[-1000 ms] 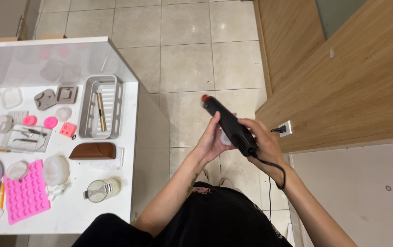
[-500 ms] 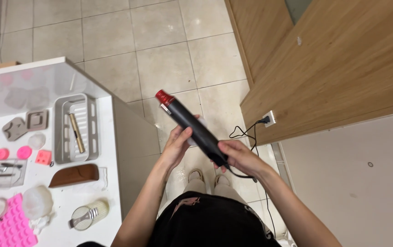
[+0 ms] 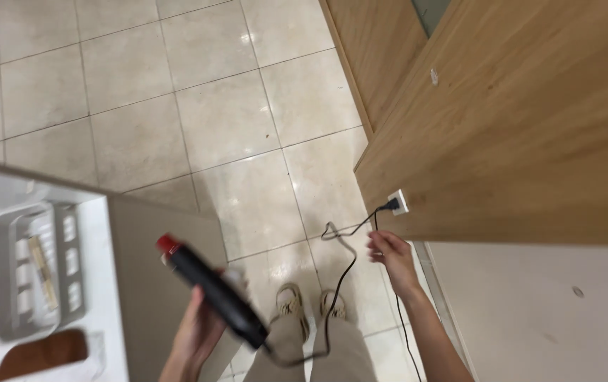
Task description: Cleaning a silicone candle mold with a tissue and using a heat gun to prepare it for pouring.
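My left hand (image 3: 201, 327) grips a black heat gun with a red tip (image 3: 208, 290), held low beside the white table's corner, its tip pointing up and to the left. Its black cord (image 3: 346, 247) loops across the floor to a white wall socket (image 3: 398, 202) on the wooden panel. My right hand (image 3: 387, 253) reaches out toward that socket, fingers near the cord; whether it touches the cord is unclear.
The white table (image 3: 102, 297) at the left carries a grey slotted basket (image 3: 35, 272) with a gold stick in it and a brown case (image 3: 38, 364). Beige floor tiles (image 3: 176, 106) spread ahead. A wooden wall panel (image 3: 516, 127) stands at the right. My shoes (image 3: 307, 305) are below.
My right hand let go of the heat gun and moved right toward the socket. My left hand carried the gun down and left. The view swung right and the table slid left.
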